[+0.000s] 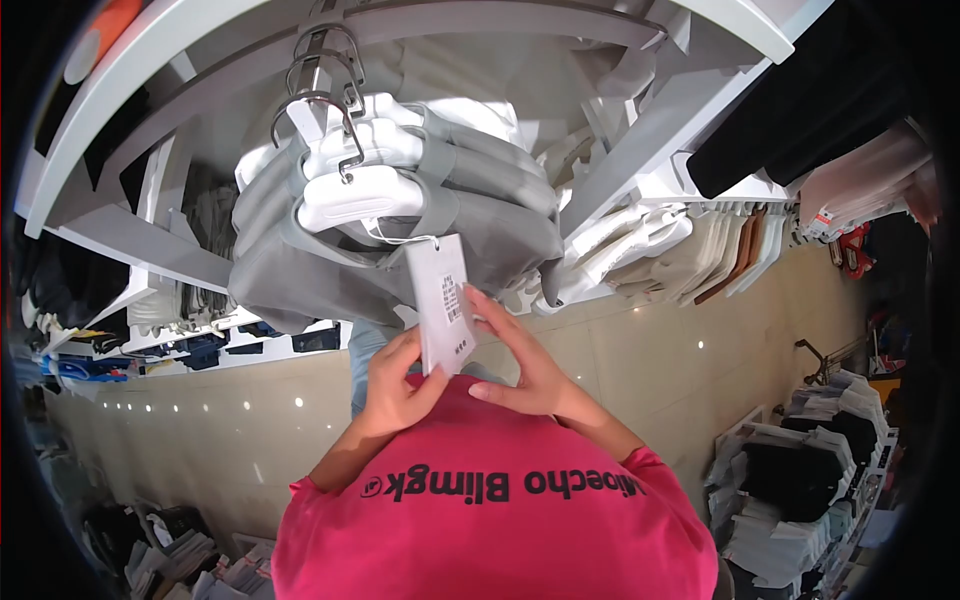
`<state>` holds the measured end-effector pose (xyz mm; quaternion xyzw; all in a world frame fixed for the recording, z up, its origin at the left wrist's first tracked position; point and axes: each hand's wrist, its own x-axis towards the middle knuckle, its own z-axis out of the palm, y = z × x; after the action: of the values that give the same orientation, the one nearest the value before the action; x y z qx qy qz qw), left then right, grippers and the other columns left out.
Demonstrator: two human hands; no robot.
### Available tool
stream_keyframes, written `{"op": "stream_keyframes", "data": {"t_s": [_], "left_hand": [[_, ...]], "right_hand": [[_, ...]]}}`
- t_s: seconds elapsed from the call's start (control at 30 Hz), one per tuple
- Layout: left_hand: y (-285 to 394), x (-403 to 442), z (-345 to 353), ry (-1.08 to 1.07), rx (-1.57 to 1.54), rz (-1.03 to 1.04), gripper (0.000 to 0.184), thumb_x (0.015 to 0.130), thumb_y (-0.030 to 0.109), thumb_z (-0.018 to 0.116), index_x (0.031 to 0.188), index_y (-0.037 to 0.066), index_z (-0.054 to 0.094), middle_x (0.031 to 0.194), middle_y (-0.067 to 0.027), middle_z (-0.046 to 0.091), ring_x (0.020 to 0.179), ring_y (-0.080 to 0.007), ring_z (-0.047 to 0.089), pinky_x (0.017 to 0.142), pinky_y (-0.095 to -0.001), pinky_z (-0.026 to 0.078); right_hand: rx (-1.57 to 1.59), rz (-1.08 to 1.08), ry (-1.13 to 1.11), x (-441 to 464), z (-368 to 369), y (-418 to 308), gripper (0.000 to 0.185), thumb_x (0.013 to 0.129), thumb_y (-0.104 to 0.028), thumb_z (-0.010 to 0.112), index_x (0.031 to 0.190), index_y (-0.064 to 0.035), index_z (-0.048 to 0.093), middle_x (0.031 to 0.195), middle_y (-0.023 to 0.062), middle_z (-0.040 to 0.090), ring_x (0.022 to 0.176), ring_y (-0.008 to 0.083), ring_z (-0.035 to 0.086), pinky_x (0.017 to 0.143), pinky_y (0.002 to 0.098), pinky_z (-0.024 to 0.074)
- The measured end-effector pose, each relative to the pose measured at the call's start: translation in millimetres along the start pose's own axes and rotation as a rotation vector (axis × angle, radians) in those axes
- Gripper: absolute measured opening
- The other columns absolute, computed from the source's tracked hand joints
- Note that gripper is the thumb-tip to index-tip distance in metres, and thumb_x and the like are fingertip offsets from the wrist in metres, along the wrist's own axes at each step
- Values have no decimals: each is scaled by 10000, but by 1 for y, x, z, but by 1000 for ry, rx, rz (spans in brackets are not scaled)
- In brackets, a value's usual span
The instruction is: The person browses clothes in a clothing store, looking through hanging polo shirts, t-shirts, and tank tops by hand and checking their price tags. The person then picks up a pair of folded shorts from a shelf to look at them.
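This is a clothing shop. In the upper middle of the frame, matching grey garments (500, 232) hang one behind another on white hangers (362, 197), and a printed hang tag (443, 310) with a barcode dangles by a string from the front one. White display shelving (628, 172) frames them. Right of centre hangs a close row of white, beige and brown garments (690, 258); at the lower right, more white and black clothes (797, 480) fill a rack. The glossy beige floor (640, 375) mirrors many small lights.
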<state>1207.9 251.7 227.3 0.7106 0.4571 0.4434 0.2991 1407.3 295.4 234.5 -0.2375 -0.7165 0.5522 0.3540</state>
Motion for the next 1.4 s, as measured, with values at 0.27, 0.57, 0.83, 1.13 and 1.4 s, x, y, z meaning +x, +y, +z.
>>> {"op": "stream_keyframes", "data": {"t_s": [0.27, 0.57, 0.83, 1.13, 1.4], "left_hand": [[10, -7, 20, 93, 383, 129, 586, 599, 305, 775, 1138, 142, 611, 1302, -125, 460, 1015, -269, 500, 868, -390, 383], [8, -28, 6, 242, 426, 177, 515, 567, 246, 786, 1049, 144, 634, 1243, -106, 510, 921, -260, 549, 785, -388, 430], [0, -37, -5, 248, 415, 246, 467, 612, 242, 752, 1054, 147, 637, 1193, -103, 537, 935, -269, 546, 788, -409, 425], [-18, -29, -17, 224, 333, 256, 312, 656, 257, 764, 880, 65, 661, 938, -100, 597, 809, -274, 557, 681, -358, 442], [-28, 18, -53, 84, 685, 61, 579, 722, 184, 667, 1223, -12, 452, 1346, -169, 379, 812, -270, 540, 735, -357, 431]], "right_hand": [[1205, 422, 35, -13, 9, 28, 646, 915, -477, 399, 1387, -67, 237, 1367, 114, 356, 1275, 251, 346, 1036, 415, 305], [1328, 377, -153, 2, 25, 25, 672, 917, -527, 320, 1409, -84, 206, 1404, 112, 318, 1283, 288, 340, 1028, 444, 310], [1361, 406, -119, 10, 33, 35, 618, 933, -454, 341, 1402, -65, 234, 1363, 120, 374, 1233, 263, 405, 984, 400, 369], [702, 354, 193, 27, 33, 37, 205, 812, 11, 617, 1010, 2, 560, 915, 33, 607, 848, 113, 577, 757, 253, 471], [-365, -84, 276, 68, -2, -14, 38, 831, 5, 575, 863, 16, 557, 678, 93, 590, 540, 155, 620, 451, 279, 454]]}}
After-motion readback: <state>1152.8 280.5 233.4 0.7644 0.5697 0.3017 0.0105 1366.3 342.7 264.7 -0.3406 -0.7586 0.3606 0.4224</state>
